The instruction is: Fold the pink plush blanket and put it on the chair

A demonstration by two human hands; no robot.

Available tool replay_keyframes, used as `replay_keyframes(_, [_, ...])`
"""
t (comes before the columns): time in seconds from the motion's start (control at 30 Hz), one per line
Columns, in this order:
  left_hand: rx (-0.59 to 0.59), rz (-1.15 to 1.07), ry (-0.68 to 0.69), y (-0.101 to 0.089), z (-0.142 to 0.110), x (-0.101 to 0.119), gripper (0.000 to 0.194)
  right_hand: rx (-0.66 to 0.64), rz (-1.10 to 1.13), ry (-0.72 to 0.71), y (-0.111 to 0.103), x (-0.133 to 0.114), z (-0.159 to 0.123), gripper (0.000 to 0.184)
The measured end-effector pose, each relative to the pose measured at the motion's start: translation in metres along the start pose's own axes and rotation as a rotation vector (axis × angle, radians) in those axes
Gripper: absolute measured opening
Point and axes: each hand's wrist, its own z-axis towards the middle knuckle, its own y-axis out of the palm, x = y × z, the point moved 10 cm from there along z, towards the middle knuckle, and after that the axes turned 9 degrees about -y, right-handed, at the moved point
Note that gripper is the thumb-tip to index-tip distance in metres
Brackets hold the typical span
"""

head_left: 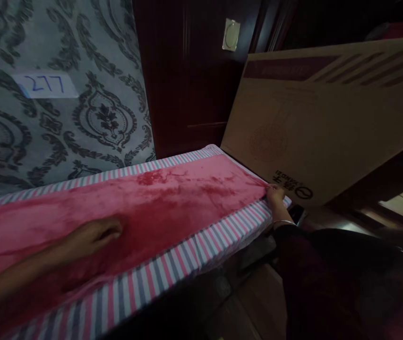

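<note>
Pinches the corner of the pink-red cloth (pixel 180 208) between thumb and fingers of the right hand (pixel 275 192), just in front of the cardboard box (pixel 314 123). Curls the left hand (pixel 104 231) loosely over the cloth, amid its darker patch and inward from the striped cover (pixel 151 281), too dim to tell if touching or gripping.

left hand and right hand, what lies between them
Only the pink cloth, darker red in patches, lies between the left hand and the right hand, as the head view shows.
</note>
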Motion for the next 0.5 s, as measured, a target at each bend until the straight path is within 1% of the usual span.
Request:
replay_keyframes(0.03, [-0.008,-0.019,0.022,-0.003,0.019,0.007,0.042,0.01,-0.014,0.013,-0.001,0.002,-0.001,0.011])
replay_keyframes(0.07, [0.015,-0.01,0.027,-0.008,0.039,0.011,0.041,0.016,-0.026,0.02,-0.002,0.002,-0.001,0.011])
replay_keyframes(0.1, [0.064,0.011,0.022,-0.014,0.059,0.014,0.04,0.021,-0.037,0.02,-0.002,0.001,-0.002,0.012])
replay_keyframes(0.17, [0.174,0.069,-0.017,-0.024,0.097,0.017,0.039,0.032,-0.057,0.012,-0.004,-0.002,-0.004,0.013])
replay_keyframes(0.23, [0.225,0.129,-0.093,-0.026,0.132,0.016,0.042,0.052,-0.074,0.0,-0.005,-0.005,-0.008,0.015])
replay_keyframes(0.27, [0.213,0.17,-0.144,-0.023,0.148,0.014,0.042,0.063,-0.08,-0.008,-0.006,-0.007,-0.011,0.017])
replay_keyframes(0.37, [0.12,0.278,-0.262,-0.008,0.188,0.012,0.042,0.095,-0.081,-0.037,-0.008,-0.011,-0.018,0.022])
replay_keyframes(0.43, [0.088,0.305,-0.287,0.002,0.208,0.017,0.044,0.111,-0.074,-0.057,-0.008,-0.013,-0.021,0.024])
replay_keyframes(0.5, [0.094,0.315,-0.285,0.01,0.225,0.024,0.045,0.123,-0.066,-0.073,-0.008,-0.014,-0.021,0.024])
